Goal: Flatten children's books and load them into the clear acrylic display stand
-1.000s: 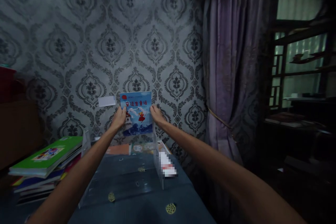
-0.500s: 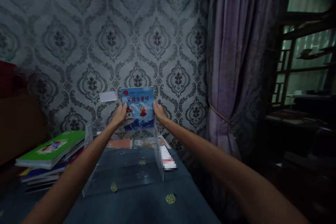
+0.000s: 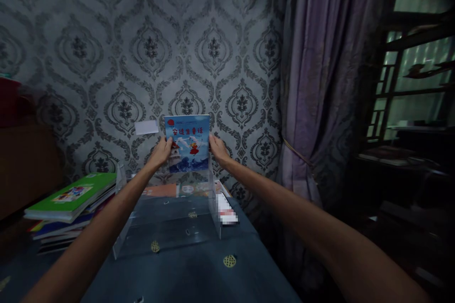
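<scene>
A blue children's book (image 3: 190, 147) with red Chinese characters and a small red figure on its cover is held upright, cover facing me. My left hand (image 3: 162, 150) grips its left edge, thumb on the front. At the right edge my right hand (image 3: 217, 147) is closed on it, thumb towards the cover. Below the book stands a clear acrylic rack (image 3: 216, 206) with upright side panels on the table. Whether the book touches the rack, I cannot tell.
A stack of books (image 3: 73, 196), a green one on top, lies left of the rack. Right of the rack is a device with a blurred screen (image 3: 226, 209). The blue tablecloth (image 3: 192, 274) has yellow round prints. Patterned wall behind; purple curtain (image 3: 307, 80) at right.
The view has shifted slightly, so the table and rack sit a little higher. Both hands still hold the book, with almost no movement.
</scene>
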A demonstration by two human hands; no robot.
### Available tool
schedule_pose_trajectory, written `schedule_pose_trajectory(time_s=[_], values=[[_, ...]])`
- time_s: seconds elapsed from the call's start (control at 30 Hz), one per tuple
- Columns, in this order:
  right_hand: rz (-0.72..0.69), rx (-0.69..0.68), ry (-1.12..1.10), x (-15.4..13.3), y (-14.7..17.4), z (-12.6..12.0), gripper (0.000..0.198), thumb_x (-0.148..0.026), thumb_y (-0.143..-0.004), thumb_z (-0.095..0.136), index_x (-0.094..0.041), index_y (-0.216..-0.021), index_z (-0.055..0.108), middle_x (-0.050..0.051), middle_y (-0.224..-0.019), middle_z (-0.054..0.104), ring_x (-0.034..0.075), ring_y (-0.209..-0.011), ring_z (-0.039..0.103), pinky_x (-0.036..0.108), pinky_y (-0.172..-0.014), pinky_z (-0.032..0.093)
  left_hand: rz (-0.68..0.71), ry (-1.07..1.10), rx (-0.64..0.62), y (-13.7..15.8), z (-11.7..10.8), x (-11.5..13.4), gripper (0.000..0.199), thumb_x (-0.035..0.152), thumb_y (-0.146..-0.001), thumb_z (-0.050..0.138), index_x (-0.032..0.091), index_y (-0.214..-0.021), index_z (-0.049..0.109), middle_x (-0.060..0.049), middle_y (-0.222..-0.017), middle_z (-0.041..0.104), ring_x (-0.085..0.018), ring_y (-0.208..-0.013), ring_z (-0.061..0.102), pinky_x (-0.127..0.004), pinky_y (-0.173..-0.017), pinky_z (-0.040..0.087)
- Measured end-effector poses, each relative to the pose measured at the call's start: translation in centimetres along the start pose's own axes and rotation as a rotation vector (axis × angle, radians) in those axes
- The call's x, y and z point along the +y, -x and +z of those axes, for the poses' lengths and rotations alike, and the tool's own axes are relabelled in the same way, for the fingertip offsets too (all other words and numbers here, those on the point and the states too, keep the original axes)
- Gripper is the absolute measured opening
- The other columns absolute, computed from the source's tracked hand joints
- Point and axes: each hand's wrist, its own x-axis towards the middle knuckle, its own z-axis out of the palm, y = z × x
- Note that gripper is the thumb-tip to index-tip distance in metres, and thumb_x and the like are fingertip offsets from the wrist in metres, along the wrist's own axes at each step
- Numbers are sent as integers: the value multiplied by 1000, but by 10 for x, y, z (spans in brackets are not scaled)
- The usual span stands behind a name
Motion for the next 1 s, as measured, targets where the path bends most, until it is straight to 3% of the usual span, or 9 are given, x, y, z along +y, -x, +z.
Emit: schedule_pose_trajectory(time_s=[0.17,0.47,1.0], values=[[-22,-1,14,-6,6,-1,38,-49,-92,41,-20,-93,66,4,-85,69,21,-80,63,31,-76,50,20,-7,-13,1,0,-1,46,46,-98,27,17,-118,57,-15,-118,68,-28,-113,63,-39,-95,47],[-32,18,52,-8,5,1,32,-44,-90,43,-20,-82,63,2,-78,65,20,-76,58,30,-75,47,29,-24,-30,3,-2,3,46,44,-98,29,18,-127,55,-13,-122,68,-27,-115,63,-38,-98,46],[-10,-13,57,-19,17,-5,38,-47,-94,42,-19,-81,63,2,-75,63,20,-79,60,31,-78,46,-58,-44,-25,14,-19,14,41,48,-97,36,15,-111,56,-14,-112,69,-29,-110,63,-40,-97,45]])
